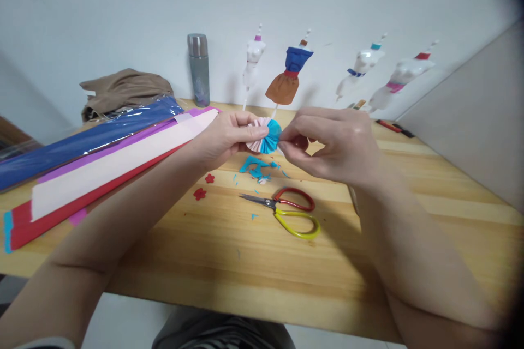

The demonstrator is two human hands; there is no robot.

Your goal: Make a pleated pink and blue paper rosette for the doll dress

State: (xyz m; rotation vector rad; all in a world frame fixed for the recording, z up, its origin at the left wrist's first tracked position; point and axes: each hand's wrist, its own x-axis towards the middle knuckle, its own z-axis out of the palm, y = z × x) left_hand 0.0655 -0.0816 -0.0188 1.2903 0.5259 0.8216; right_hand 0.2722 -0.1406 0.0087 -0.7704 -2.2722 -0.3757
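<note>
Between thumb and fingers, my left hand (229, 137) holds a pleated paper rosette (270, 139), pale pink on its left side and turquoise on its right. The fingertips of my right hand (331, 142) are pinched together at the rosette's turquoise edge. Below it on the wooden table (204, 251) lie turquoise paper scraps (256, 168). Scissors (272, 204) with one red and one yellow handle rest nearer to me, their blades pointing left. Two small red paper flowers (200, 193) lie left of the blades.
Long folded sheets in red, cream (123, 163) and purple lie at the left, beside a plastic-wrapped blue roll (90, 136). Brown cloth (131, 87) is heaped behind. A grey flask (199, 71) and several small mannequins, one in a blue-and-brown dress (289, 76), stand near the wall.
</note>
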